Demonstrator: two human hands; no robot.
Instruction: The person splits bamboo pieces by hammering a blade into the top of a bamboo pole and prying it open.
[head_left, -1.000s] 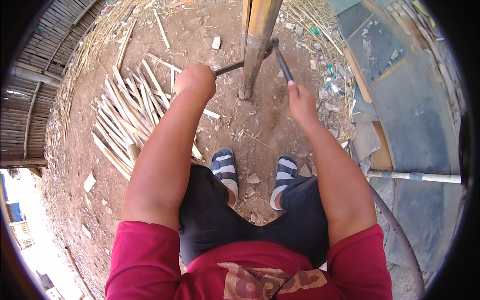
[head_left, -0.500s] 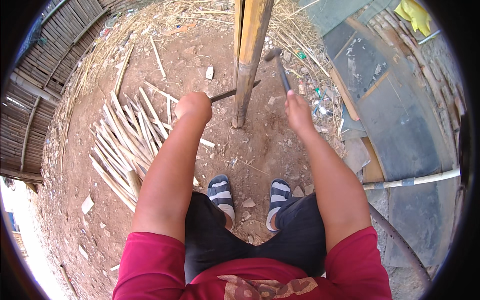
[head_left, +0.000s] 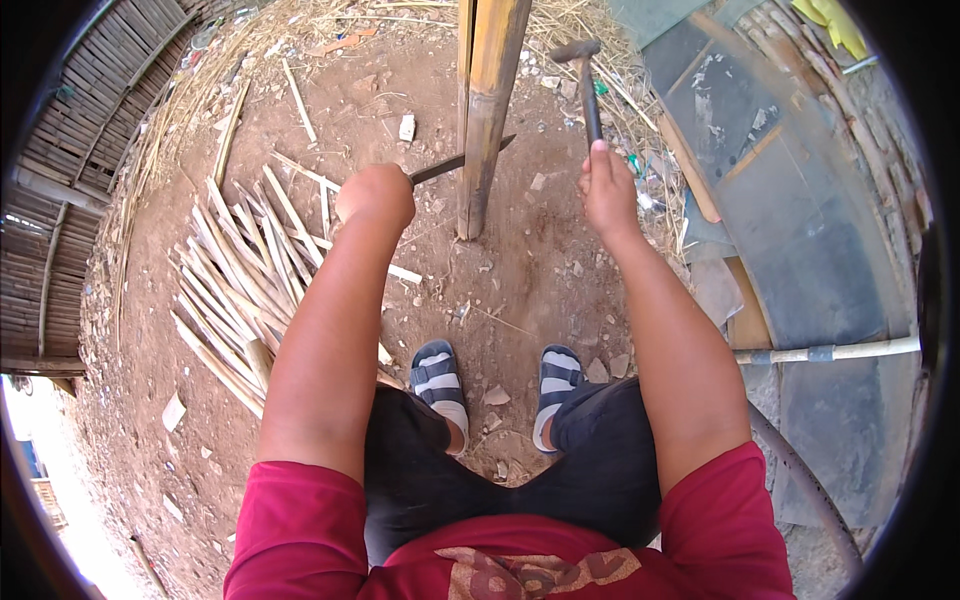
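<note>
A split bamboo pole (head_left: 490, 120) stands upright on the dirt in front of me, with a narrow gap running up its length. A knife (head_left: 440, 169) lies across it low down, its dark blade lodged in the bamboo and the tip poking out on the right side. My left hand (head_left: 376, 196) is closed round the knife's handle, which the fingers hide. To the right of the pole, my right hand (head_left: 609, 190) grips a hammer (head_left: 592, 108) by its dark handle. The hammer's head is raised, apart from both pole and blade.
A heap of split bamboo strips (head_left: 235, 280) lies on the ground at the left. Dark sheets (head_left: 800, 230) cover the right side, with a pale pole (head_left: 860, 352) across them. Straw (head_left: 400, 22) and litter edge the dirt; a woven bamboo wall (head_left: 85, 110) stands far left.
My right hand has swung the hammer up and to the right, away from the pole. The knife stays lodged in the bamboo, and my left hand keeps its hold.
</note>
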